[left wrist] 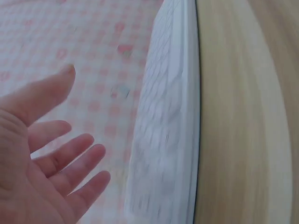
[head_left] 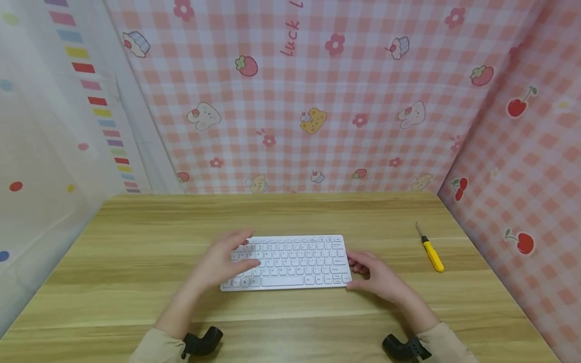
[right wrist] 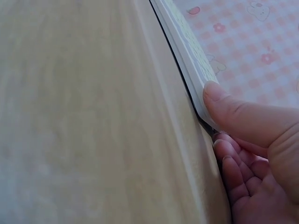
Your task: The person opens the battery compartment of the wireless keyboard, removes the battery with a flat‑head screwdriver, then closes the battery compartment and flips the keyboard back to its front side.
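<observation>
A white compact keyboard (head_left: 290,262) lies flat on the wooden table with its keys facing up. Over its left end is my left hand (head_left: 225,257), thumb and fingers spread apart. In the left wrist view, that hand (left wrist: 56,154) holds nothing, and the keyboard (left wrist: 161,116) shows blurred beside it. At the right end, my right hand (head_left: 379,277) grips the keyboard's edge by its near corner. Seen from the right wrist, the thumb of the right hand (right wrist: 257,140) lies against the keyboard's corner (right wrist: 187,60), with the other fingers curled in at its side edge.
A screwdriver (head_left: 432,254) with a yellow and black handle lies on the table (head_left: 136,252) to the right, its tip pointing away. Pink checked cloth (head_left: 290,151) hangs behind the table's far edge, with more cloth along both sides.
</observation>
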Available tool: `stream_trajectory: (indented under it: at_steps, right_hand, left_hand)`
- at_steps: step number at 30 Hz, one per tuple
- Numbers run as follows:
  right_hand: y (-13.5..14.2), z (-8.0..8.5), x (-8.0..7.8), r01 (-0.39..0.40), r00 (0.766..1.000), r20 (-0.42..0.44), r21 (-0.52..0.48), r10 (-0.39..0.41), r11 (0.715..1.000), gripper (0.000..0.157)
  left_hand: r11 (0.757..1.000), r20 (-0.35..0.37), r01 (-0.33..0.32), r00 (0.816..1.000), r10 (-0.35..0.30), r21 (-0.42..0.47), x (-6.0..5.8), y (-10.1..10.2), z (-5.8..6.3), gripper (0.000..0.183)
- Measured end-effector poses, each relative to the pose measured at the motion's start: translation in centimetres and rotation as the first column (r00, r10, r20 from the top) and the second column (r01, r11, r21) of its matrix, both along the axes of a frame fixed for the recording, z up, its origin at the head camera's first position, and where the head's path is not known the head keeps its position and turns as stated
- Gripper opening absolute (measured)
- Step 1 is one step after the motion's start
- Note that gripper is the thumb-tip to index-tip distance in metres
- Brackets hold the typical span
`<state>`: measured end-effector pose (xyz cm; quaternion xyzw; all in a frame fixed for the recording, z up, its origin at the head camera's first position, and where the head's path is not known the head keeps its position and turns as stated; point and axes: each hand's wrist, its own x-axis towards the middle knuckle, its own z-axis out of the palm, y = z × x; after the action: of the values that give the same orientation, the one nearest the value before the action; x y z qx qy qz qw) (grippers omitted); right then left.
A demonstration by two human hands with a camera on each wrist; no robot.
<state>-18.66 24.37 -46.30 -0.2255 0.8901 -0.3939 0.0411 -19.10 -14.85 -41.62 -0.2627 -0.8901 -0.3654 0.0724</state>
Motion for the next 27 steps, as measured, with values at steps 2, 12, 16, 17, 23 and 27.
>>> stream_trajectory:
  at_steps: [2,12,16,17,23,27]
  right_hand:
    - [0.1,-0.1,0.0,-0.007,1.0,0.002,-0.007,0.007,1.0,0.075]
    - [0.5,-0.1,-0.3,-0.029,0.999,0.041,-0.015,0.03,0.999,0.073]
    - [0.6,0.1,-0.4,-0.04,0.996,0.072,-0.028,0.042,0.999,0.072]
    - [0.7,0.1,-0.5,-0.042,0.996,0.081,-0.031,0.044,0.999,0.072]
    - [1.0,0.2,-0.7,-0.057,0.994,0.086,-0.043,0.06,0.997,0.072]
    - [1.3,0.2,-0.8,-0.077,0.993,0.079,-0.075,0.083,0.994,0.071]
  left_hand:
    - [0.999,0.007,0.044,0.999,-0.044,-0.014,-0.2,1.6,0.0,0.077]
    - [0.978,0.058,0.189,0.981,-0.185,-0.085,-0.8,8.9,-1.1,0.107]
    - [0.962,0.0,0.192,0.981,-0.195,-0.193,-1.4,11.0,-2.0,0.118]
    - [0.956,-0.012,0.181,0.982,-0.189,-0.232,-1.6,11.4,-2.2,0.121]
    - [0.916,-0.048,0.138,0.985,-0.168,-0.377,-2.0,13.7,-2.6,0.135]
    - [0.893,-0.054,0.131,0.984,-0.17,-0.431,-2.3,14.9,-2.7,0.139]
